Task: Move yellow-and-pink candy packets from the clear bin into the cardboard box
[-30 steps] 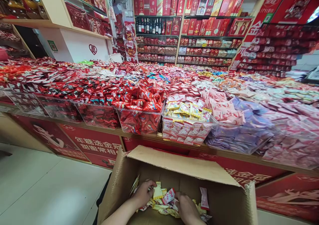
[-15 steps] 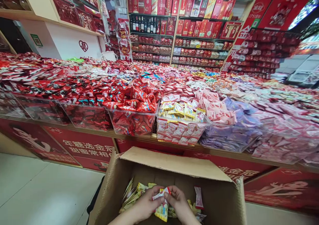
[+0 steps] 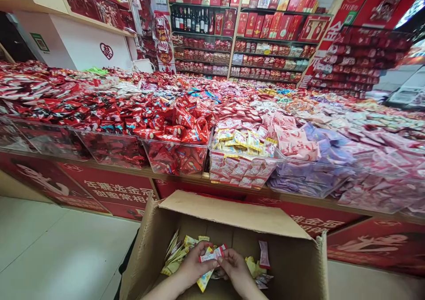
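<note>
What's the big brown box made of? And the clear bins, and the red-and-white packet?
Brown box: matt cardboard, judging by its rough edges. Clear bins: probably glossy plastic; they're see-through and their rims catch the light. Red-and-white packet: perhaps thin plastic film, brightly printed, but too small to rule out paper.

At the view's six o'clock, inside a cardboard box [image 3: 232,211], the left hand [image 3: 192,265] and right hand [image 3: 235,271] hold a red-ended packet [image 3: 210,255] over a yellow packet [image 3: 203,282]. From them, yellow packets [image 3: 174,256] lie at nine o'clock, a pink packet [image 3: 264,255] at three, red-wrapped candies [image 3: 179,156] at eleven.
</note>
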Action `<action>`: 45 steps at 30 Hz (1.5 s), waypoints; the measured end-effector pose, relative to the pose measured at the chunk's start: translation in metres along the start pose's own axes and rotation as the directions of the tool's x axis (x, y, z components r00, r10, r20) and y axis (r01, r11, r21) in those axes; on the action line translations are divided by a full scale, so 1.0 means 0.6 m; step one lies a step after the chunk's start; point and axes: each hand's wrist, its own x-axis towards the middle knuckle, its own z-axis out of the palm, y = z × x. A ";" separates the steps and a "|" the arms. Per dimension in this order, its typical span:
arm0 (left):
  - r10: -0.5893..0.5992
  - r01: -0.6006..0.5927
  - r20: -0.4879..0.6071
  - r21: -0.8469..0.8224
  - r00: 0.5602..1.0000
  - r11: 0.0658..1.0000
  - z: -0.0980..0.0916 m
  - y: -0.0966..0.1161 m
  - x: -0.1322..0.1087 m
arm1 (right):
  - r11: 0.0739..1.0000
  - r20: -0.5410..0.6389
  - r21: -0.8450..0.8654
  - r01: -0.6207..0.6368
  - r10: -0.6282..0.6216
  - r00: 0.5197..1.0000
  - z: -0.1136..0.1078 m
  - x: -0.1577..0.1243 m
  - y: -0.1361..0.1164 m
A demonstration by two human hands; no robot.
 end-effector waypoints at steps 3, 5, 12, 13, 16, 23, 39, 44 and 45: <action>0.002 0.003 -0.044 0.114 0.999 0.993 -0.003 0.005 -0.002 | 1.000 0.001 0.030 -0.008 0.008 1.000 -0.001 0.000 0.000; 0.011 -0.003 -0.044 0.178 0.999 0.984 -0.005 0.011 -0.004 | 0.998 -0.005 0.060 -0.003 0.003 1.000 -0.002 0.002 0.000; -0.033 0.033 0.007 0.040 0.999 0.999 0.001 0.021 -0.002 | 0.991 -0.053 0.135 -0.004 0.011 0.999 -0.012 0.003 -0.018; -0.047 0.047 0.004 0.007 0.999 0.999 0.003 0.021 -0.002 | 0.989 -0.053 0.147 -0.008 0.016 0.998 -0.014 0.000 -0.023; -0.074 0.075 0.016 -0.051 0.997 0.996 0.007 0.017 -0.001 | 0.979 -0.037 0.202 0.009 -0.001 0.999 -0.021 -0.008 -0.035; -0.093 0.101 0.076 -0.110 0.993 0.989 0.003 0.014 -0.008 | 0.948 -0.015 0.309 -0.077 0.086 0.996 -0.030 -0.017 -0.042; -0.073 0.070 0.023 0.121 0.997 0.990 -0.010 0.015 -0.002 | 0.486 0.232 -0.832 0.266 -0.129 0.964 -0.030 -0.098 -0.176; -0.027 0.023 0.026 0.134 0.999 0.991 -0.014 0.013 0.000 | 0.235 0.572 -0.690 0.685 -0.402 0.715 -0.060 -0.163 -0.402; -0.025 0.022 0.021 0.137 0.999 0.990 -0.015 0.011 0.001 | 0.117 0.529 -0.726 0.678 -0.535 0.659 -0.069 -0.157 -0.448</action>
